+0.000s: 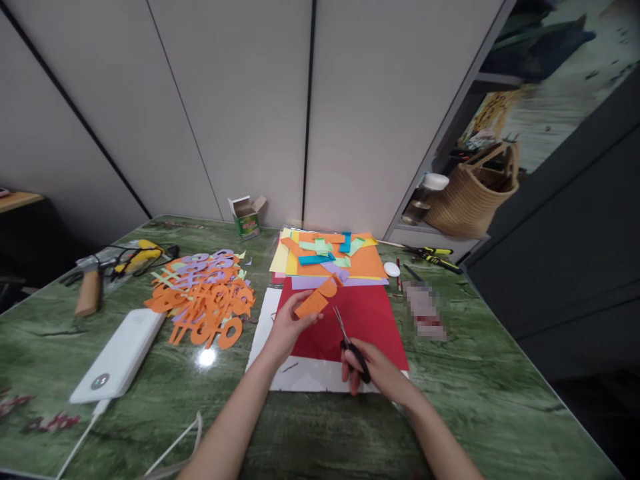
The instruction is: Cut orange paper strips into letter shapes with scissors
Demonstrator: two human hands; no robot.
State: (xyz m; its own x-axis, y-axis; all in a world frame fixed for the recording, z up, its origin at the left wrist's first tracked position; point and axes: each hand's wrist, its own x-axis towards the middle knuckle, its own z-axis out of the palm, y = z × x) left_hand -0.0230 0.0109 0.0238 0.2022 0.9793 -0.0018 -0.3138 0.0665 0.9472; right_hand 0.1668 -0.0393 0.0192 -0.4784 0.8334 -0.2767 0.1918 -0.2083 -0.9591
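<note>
My left hand pinches a piece of orange paper with a curved cut edge, held over a red sheet. In my right hand is a pair of scissors with black handles, fingers wrapped round the loops. The blades point up and away, close to the orange paper but apart from it. Under the red sheet lies white paper. Beyond my hands, orange, teal and green paper scraps rest on a stack of coloured sheets.
Orange and purple paper cut-outs are heaped at left, near a white power bank with a cable. A hammer lies farther left. An open small box stands by the wall. Pliers and a white round object lie right.
</note>
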